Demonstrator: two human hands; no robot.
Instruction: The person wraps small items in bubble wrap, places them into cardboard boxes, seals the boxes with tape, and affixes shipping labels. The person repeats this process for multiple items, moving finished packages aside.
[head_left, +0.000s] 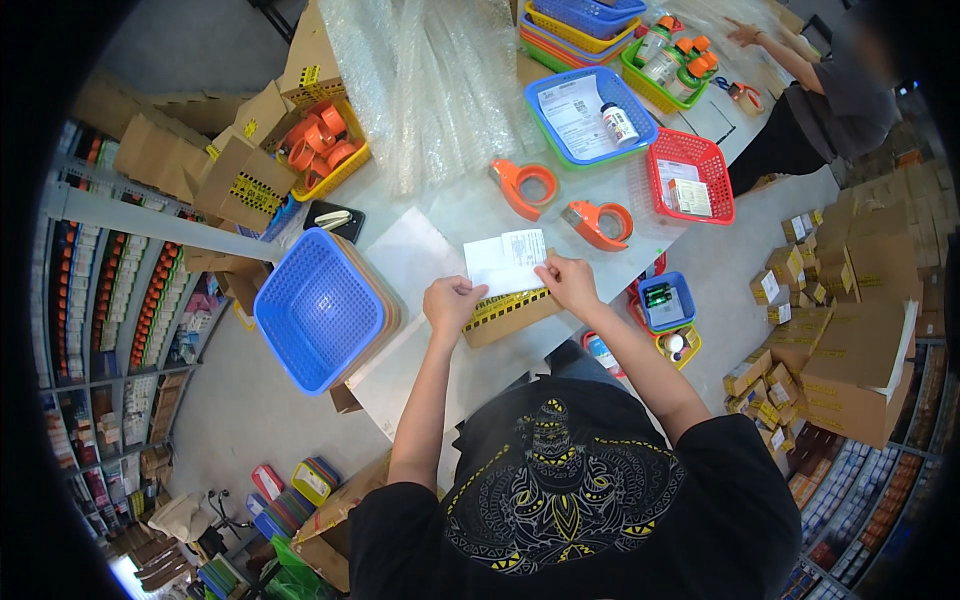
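Note:
A folded white printed sheet [500, 265] is stretched between my two hands above the near edge of the table. My left hand [452, 302] pinches its lower left corner, and my right hand [568, 280] grips its right edge. Just under the paper lies a flat brown cardboard piece with a yellow-and-black tape band [510, 318], partly covered by the sheet and my fingers. Beyond my hands rest two orange tape dispensers [527, 188] [600, 226].
Stacked blue baskets [325, 310] stand at the left. Bubble wrap [420, 100] covers the far table. A blue basket [590, 115] holds a bottle and paper; a red basket [690, 178] holds a small box. Another person [825, 95] works at the far right. Cartons [850, 340] are piled right.

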